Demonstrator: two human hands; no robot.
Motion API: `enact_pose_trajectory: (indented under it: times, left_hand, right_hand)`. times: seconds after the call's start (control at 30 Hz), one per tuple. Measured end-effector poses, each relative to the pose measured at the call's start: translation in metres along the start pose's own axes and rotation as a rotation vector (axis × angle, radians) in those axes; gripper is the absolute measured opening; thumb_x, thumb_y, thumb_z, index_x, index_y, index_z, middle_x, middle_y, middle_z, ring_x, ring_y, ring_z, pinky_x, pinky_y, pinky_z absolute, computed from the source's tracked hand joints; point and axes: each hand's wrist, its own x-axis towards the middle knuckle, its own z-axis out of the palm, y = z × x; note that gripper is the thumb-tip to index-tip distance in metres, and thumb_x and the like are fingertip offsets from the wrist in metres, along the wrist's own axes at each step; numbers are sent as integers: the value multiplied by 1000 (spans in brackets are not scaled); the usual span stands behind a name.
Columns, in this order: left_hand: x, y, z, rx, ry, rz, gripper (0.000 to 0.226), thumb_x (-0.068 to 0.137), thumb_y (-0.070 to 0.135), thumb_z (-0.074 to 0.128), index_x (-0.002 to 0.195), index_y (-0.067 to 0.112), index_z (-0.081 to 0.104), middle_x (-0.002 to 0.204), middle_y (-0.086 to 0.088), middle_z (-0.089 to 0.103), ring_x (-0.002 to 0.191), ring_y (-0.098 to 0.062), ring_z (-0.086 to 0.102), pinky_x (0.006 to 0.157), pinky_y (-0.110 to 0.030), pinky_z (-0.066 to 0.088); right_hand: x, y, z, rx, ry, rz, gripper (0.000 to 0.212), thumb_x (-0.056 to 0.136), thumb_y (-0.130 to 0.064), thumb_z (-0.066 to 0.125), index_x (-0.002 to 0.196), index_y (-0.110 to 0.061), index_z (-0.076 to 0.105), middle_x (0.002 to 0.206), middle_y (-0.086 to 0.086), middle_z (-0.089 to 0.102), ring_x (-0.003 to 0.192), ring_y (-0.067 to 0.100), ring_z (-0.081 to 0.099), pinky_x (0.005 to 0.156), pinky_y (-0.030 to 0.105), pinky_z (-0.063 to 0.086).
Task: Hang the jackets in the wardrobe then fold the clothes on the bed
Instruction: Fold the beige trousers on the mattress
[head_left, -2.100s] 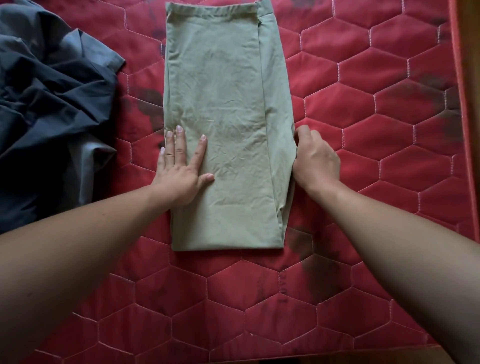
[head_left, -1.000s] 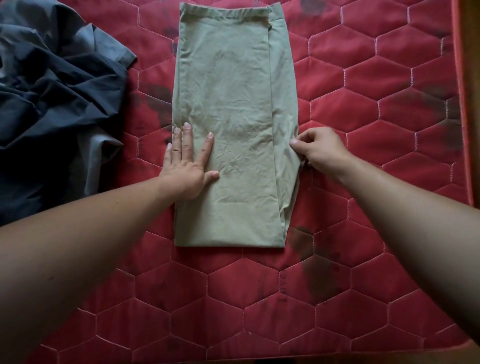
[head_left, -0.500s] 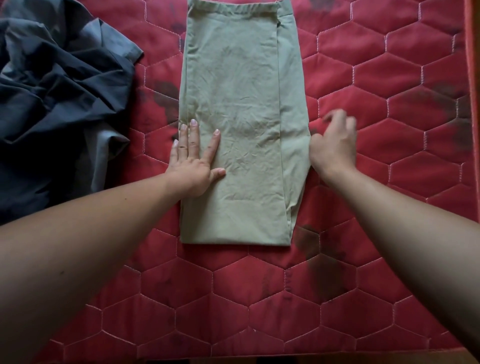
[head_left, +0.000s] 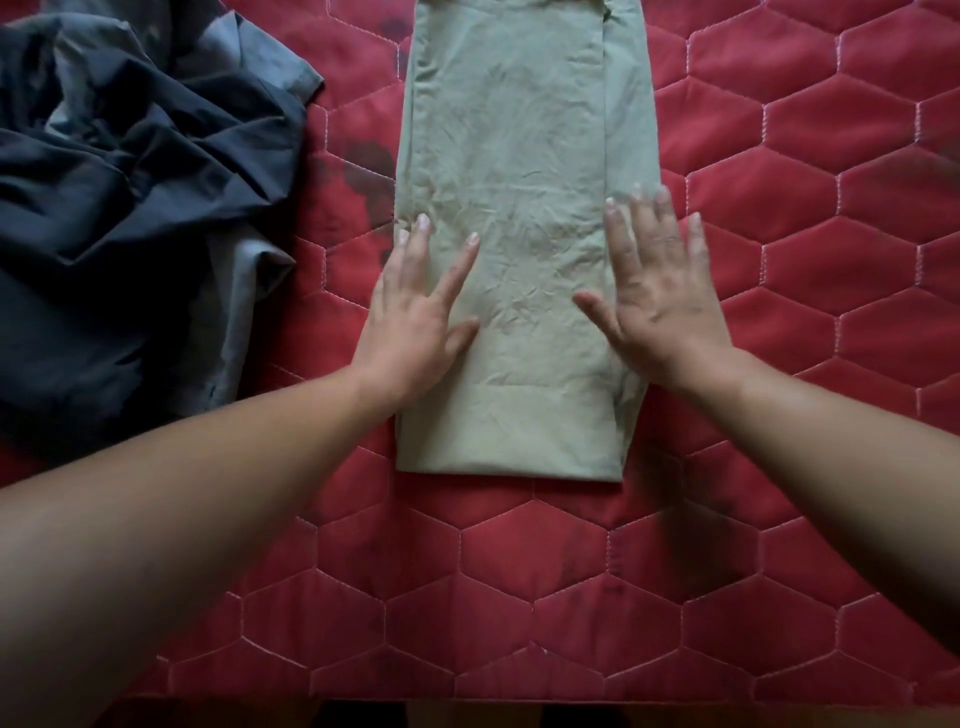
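A pale green garment (head_left: 519, 156) lies folded into a long narrow strip on the red quilted bed (head_left: 519, 597), running away from me past the top of the view. My left hand (head_left: 415, 317) rests flat on its left edge, fingers straight. Fingers spread, my right hand (head_left: 660, 291) lies flat over the strip's right edge, where a folded layer forms a lengthwise seam. Neither hand grips the cloth.
A crumpled heap of dark navy and grey clothing (head_left: 119, 218) lies on the bed at the left, close to the green strip. The bed's near edge (head_left: 467, 704) runs along the bottom of the view.
My right hand left the strip's right edge, which it was pinching, and now lies flat and spread on the cloth. My left hand stayed flat in place.
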Motion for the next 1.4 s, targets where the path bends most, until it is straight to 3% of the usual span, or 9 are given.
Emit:
enact_pose_trajectory:
  times: [0.23, 0.4, 0.53, 0.6, 0.67, 0.77, 0.93, 1.17, 1.4]
  left_hand:
    - [-53, -31, 28, 193, -55, 8, 73, 96, 69, 20, 157, 42, -10, 164, -15, -24, 152, -28, -21, 124, -46, -5]
    - [-68, -16, 16, 159, -120, -23, 77, 98, 61, 36, 159, 34, -1, 164, -20, -19, 154, -33, -10, 124, -47, 10]
    - [-121, 6, 7, -153, -130, -182, 72, 90, 29, 66, 154, 28, 32, 161, -17, 10, 146, -36, 19, 114, -51, 31]
    - [-143, 16, 8, -399, -129, -269, 64, 84, 14, 69, 143, 25, 47, 148, -9, 24, 136, -31, 33, 116, -39, 32]
    - [-149, 22, 7, -584, -151, -396, 59, 80, 7, 67, 134, 27, 54, 132, -2, 34, 123, -24, 46, 112, -27, 34]
    - [-131, 16, -4, -761, -244, -494, 59, 74, 5, 67, 126, 29, 54, 118, -7, 57, 98, -26, 60, 90, -35, 49]
    - [-127, -1, -25, -150, -406, -129, 72, 74, 8, 59, 139, 32, 40, 115, -1, 50, 108, -27, 45, 92, -39, 44]
    - [-144, 13, -40, 53, -67, -20, 42, 82, 10, 62, 121, 24, 58, 89, -1, 42, 80, -28, 47, 57, -41, 44]
    - [-116, 13, -91, 15, 40, 96, 22, 90, 29, 62, 109, 19, 67, 115, -6, 52, 94, -28, 53, 63, -44, 53]
  right_hand:
    - [-21, -19, 28, -194, -211, -52, 82, 92, -76, 6, 161, -31, -3, 169, 8, -13, 155, 29, -14, 121, 63, -5]
    - [-68, -38, 11, -118, -251, 4, 77, 96, -68, 26, 162, -28, 12, 168, 16, -2, 156, 33, -3, 120, 65, 7]
    - [-140, -65, -1, 186, -224, 368, 69, 95, -47, 59, 157, -32, 32, 163, 27, 9, 151, 43, 14, 120, 55, 24]
    - [-156, -82, -3, 368, -166, 473, 61, 93, -33, 67, 150, -26, 46, 152, 26, 31, 138, 44, 35, 113, 52, 35]
    - [-154, -91, -5, 611, -139, 555, 53, 92, -26, 69, 143, -24, 54, 134, 20, 45, 123, 36, 48, 110, 42, 38]
    - [-136, -78, -15, 774, -295, 627, 65, 84, -25, 76, 143, -34, 50, 126, 14, 53, 116, 30, 56, 103, 32, 41]
    - [-116, -52, -34, 507, -657, 264, 83, 74, -17, 75, 147, -29, 35, 133, 11, 58, 121, 32, 57, 95, 34, 45]
    - [-135, -59, -47, 86, -251, -76, 37, 77, -12, 66, 113, -19, 62, 87, 7, 39, 77, 31, 43, 61, 43, 42]
    - [-122, -36, -85, 112, 26, -106, 23, 88, -24, 66, 109, -14, 68, 126, 17, 55, 115, 41, 52, 80, 48, 49]
